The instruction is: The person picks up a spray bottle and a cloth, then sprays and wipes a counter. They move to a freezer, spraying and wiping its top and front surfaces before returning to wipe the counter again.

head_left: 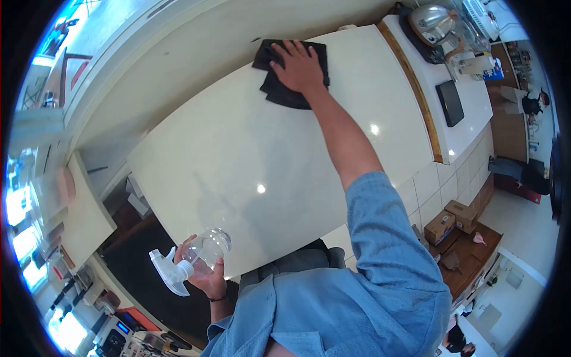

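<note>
My left hand (205,272) is wrapped round a clear spray bottle (209,247) with a white trigger head (172,271). The bottle is tilted, its base over the near edge of the white tabletop (238,166). At the far side of the table, my right hand (298,66) lies palm down with fingers spread on a folded black cloth (288,98). That cloth rests flat against the tabletop, close to the wall.
A pale wall (178,77) runs along the far edge. To the right, a wood-trimmed counter (470,134) bears a kettle (431,24) and a flat black device (450,103). Cardboard boxes (440,228) sit on a brown table at lower right. Other people stand farther off.
</note>
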The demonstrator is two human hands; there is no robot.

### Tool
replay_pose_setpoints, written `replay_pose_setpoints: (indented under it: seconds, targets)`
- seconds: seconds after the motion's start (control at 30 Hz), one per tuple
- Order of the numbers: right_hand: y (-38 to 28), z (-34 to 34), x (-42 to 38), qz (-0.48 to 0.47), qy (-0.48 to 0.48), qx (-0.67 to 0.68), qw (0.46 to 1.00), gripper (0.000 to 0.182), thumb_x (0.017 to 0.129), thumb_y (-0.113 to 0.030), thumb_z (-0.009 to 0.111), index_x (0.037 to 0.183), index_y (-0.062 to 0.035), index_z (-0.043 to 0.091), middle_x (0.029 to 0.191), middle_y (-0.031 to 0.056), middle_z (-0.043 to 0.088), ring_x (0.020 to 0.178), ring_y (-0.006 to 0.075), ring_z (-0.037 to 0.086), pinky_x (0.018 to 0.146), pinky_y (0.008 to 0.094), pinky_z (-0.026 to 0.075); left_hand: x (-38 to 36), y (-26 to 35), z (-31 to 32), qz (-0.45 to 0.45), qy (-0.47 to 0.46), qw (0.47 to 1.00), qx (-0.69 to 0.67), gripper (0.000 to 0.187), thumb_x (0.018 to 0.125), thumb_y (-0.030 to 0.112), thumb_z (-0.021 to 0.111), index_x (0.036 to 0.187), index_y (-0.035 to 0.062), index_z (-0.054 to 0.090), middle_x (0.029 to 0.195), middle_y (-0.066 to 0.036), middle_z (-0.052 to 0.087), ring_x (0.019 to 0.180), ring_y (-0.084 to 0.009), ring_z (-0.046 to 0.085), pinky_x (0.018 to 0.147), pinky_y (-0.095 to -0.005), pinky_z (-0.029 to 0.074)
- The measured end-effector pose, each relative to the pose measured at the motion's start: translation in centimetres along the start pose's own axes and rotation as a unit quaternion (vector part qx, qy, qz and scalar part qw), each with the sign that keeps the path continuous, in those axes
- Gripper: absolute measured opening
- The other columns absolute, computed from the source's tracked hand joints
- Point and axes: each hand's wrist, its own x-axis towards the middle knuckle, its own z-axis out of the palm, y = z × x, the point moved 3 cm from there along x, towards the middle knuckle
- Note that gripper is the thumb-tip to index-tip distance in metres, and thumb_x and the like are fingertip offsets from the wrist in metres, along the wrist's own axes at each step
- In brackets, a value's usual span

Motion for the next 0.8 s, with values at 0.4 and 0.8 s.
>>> replay_pose_setpoints:
  seconds: [0.4,0.8]
  targets:
    - [27.4,-1.9,2.8,0.171,-0.019,-0.071,0.982,0.063,0.099,-0.057,0.034,0.156,-0.0305,0.029,0.164,0.0002,0.024,0.151,0.0215,0.021,0.122,0.0497,0.017,-1.3,4.3,10.6,-0.004,-0.071,0.996,0.054,0.088,0.065,0.004,0.074,0.143,0.0071,0.033,0.129,-0.018,0.051,0.124,-0.0337,0.051,0.111,-0.0509,0.037]
    - [32.9,-5.5,-16.8,0.179,0.036,-0.058,0.981,0.059,0.098,-0.053,0.043,0.15,-0.025,0.04,0.158,0.004,0.037,0.146,0.0238,0.032,0.119,0.0496,0.025,-3.4,5.6,15.0,0.032,-0.165,0.985,0.038,0.087,0.074,0.009,0.078,0.146,0.0052,0.031,0.135,-0.019,0.048,0.129,-0.0329,0.048,0.112,-0.05,0.038]
